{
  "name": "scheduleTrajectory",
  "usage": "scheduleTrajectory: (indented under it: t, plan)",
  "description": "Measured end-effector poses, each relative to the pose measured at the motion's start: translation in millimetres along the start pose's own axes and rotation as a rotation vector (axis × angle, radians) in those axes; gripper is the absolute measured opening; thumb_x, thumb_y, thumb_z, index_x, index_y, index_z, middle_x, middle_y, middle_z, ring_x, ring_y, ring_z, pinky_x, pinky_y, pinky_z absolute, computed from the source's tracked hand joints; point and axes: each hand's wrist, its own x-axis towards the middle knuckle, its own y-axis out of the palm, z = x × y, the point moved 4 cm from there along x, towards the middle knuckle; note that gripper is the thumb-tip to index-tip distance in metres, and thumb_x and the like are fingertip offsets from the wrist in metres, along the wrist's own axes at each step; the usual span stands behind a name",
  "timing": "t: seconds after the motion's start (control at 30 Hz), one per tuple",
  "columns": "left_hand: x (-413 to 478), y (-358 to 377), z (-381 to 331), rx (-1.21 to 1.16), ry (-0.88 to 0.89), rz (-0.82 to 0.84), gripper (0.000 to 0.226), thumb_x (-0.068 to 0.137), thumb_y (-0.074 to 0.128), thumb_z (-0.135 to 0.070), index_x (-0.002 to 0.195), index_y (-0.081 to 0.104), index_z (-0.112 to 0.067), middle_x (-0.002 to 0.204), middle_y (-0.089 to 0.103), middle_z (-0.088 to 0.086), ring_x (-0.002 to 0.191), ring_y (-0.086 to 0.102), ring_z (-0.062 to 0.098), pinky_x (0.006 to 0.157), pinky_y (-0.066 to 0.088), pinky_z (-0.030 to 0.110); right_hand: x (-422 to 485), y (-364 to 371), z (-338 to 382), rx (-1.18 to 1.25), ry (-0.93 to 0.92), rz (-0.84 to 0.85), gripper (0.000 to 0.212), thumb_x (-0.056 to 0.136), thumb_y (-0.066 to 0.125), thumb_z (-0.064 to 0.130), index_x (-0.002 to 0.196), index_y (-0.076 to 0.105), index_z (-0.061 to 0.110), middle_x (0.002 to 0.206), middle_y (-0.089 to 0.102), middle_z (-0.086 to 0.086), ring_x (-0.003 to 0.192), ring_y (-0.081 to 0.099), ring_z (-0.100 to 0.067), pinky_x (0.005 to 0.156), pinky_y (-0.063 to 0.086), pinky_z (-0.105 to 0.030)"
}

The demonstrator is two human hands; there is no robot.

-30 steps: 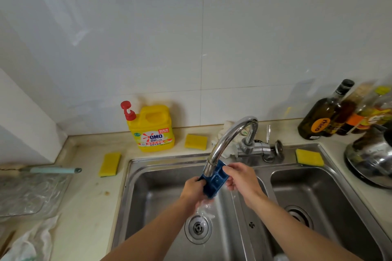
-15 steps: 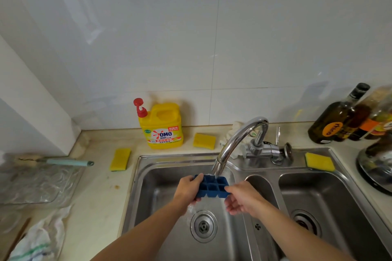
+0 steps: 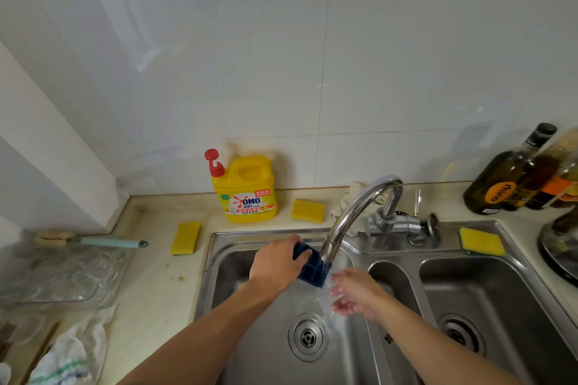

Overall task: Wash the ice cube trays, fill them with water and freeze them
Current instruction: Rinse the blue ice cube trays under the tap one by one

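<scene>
A small dark blue ice cube tray point(image 3: 311, 269) is held tilted under the spout of the chrome faucet point(image 3: 353, 216), over the left basin of the steel double sink point(image 3: 219, 259). My left hand point(image 3: 275, 266) grips the tray's left end. Water runs off the tray's lower edge onto my right hand point(image 3: 355, 292), which hangs just below and to the right with relaxed fingers, holding nothing.
A yellow detergent jug point(image 3: 247, 191) with a red pump stands behind the sink. Yellow sponges lie at the left point(image 3: 185, 237), behind the faucet point(image 3: 308, 211) and on the sink's right rim point(image 3: 481, 241). Bottles point(image 3: 513, 175) stand at the right; a brush point(image 3: 93, 241) and a glass dish point(image 3: 56, 278) lie at the left.
My right hand has let go of the tray and dropped below it into the running water. My left hand alone now holds the tray, tilted under the spout.
</scene>
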Motion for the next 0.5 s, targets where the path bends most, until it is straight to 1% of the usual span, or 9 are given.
scheduleTrajectory:
  t: [0.07, 0.1, 0.17, 0.23, 0.27, 0.3, 0.33, 0.4, 0.5]
  plan:
    - [1.3, 3.8, -0.1, -0.038, -0.017, 0.046, 0.038, 0.095, 0.054, -0.054, 0.129, 0.052, -0.037, 0.106, 0.073, -0.002, 0.099, 0.069, 0.023, 0.083, 0.055, 0.037, 2.8, -5.0, 1.2, 0.087, -0.001, -0.039, 0.029, 0.105, 0.058, 0.028, 0.121, 0.059, 0.005, 0.114, 0.065, -0.02, 0.079, 0.069, -0.03, 0.076, 0.063, -0.04]
    - [2.5, 6.3, -0.1, -0.074, -0.037, 0.066, 0.04, 0.095, 0.056, -0.053, 0.132, 0.053, -0.036, 0.107, 0.073, -0.002, 0.1, 0.069, 0.022, 0.084, 0.055, 0.036, 3.8, -7.7, 1.3, 0.133, -0.001, -0.05, 0.03, 0.104, 0.058, 0.032, 0.12, 0.062, 0.006, 0.115, 0.065, -0.021, 0.08, 0.068, -0.03, 0.075, 0.063, -0.039]
    - [3.5, 11.3, -1.7, -0.168, -0.078, 0.086, 0.033, 0.095, 0.059, -0.051, 0.122, 0.061, -0.032, 0.105, 0.072, -0.003, 0.097, 0.068, 0.016, 0.086, 0.055, 0.032, 3.5, -12.1, 0.7, 0.206, 0.007, -0.041, 0.036, 0.104, 0.056, 0.041, 0.117, 0.065, 0.008, 0.115, 0.065, -0.023, 0.084, 0.069, -0.031, 0.072, 0.062, -0.038]
    - [3.5, 18.8, -3.9, -0.263, -0.098, 0.131, 0.025, 0.097, 0.059, -0.047, 0.109, 0.065, -0.026, 0.101, 0.071, -0.004, 0.092, 0.067, 0.014, 0.087, 0.057, 0.033, 0.7, -15.8, -0.7, 0.246, 0.015, -0.013, 0.048, 0.102, 0.053, 0.051, 0.115, 0.066, 0.007, 0.112, 0.067, -0.023, 0.089, 0.07, -0.034, 0.071, 0.062, -0.039]
    - [2.5, 22.4, -5.1, -0.316, -0.103, 0.165, 0.024, 0.099, 0.058, -0.044, 0.106, 0.066, -0.022, 0.099, 0.071, -0.001, 0.09, 0.069, 0.017, 0.086, 0.059, 0.037, -0.6, -17.3, -1.8, 0.255, 0.013, -0.006, 0.055, 0.101, 0.051, 0.056, 0.114, 0.066, 0.004, 0.106, 0.068, -0.022, 0.086, 0.069, -0.032, 0.069, 0.061, -0.037]
    - [1.9, 25.7, -6.1, -0.385, -0.113, 0.198, 0.025, 0.101, 0.057, -0.041, 0.106, 0.067, -0.018, 0.099, 0.072, 0.004, 0.088, 0.071, 0.021, 0.082, 0.061, 0.04, -1.5, -19.3, -1.7, 0.254, 0.001, -0.011, 0.061, 0.1, 0.049, 0.059, 0.112, 0.066, 0.002, 0.098, 0.068, -0.019, 0.08, 0.067, -0.029, 0.064, 0.058, -0.034]
    - [1.2, 29.5, -6.6, -0.479, -0.135, 0.229, 0.026, 0.102, 0.057, -0.038, 0.107, 0.067, -0.015, 0.1, 0.072, 0.008, 0.085, 0.073, 0.024, 0.077, 0.063, 0.04, -3.1, -22.1, -1.2, 0.247, -0.018, -0.025, 0.065, 0.099, 0.048, 0.063, 0.109, 0.067, 0.001, 0.089, 0.066, -0.017, 0.072, 0.063, -0.025, 0.058, 0.054, -0.031]
    - [-2.4, 36.2, -9.3, -0.687, -0.204, 0.274, 0.028, 0.103, 0.057, -0.037, 0.109, 0.069, -0.012, 0.102, 0.071, 0.011, 0.083, 0.073, 0.023, 0.069, 0.065, 0.036, -5.2, -28.1, 1.8, 0.23, -0.056, -0.067, 0.068, 0.097, 0.047, 0.068, 0.102, 0.068, 0.003, 0.073, 0.061, -0.01, 0.059, 0.056, -0.019, 0.052, 0.045, -0.028]
    - [-8.5, 46.9, -18.8, -0.879, -0.32, 0.345, 0.03, 0.104, 0.054, -0.04, 0.107, 0.068, -0.014, 0.1, 0.075, 0.012, 0.081, 0.076, 0.025, 0.071, 0.065, 0.036, -7.8, -39.8, 11.8, 0.205, -0.1, -0.156, 0.069, 0.095, 0.049, 0.071, 0.095, 0.068, 0.005, 0.064, 0.057, -0.004, 0.051, 0.049, -0.016, 0.049, 0.04, -0.028]
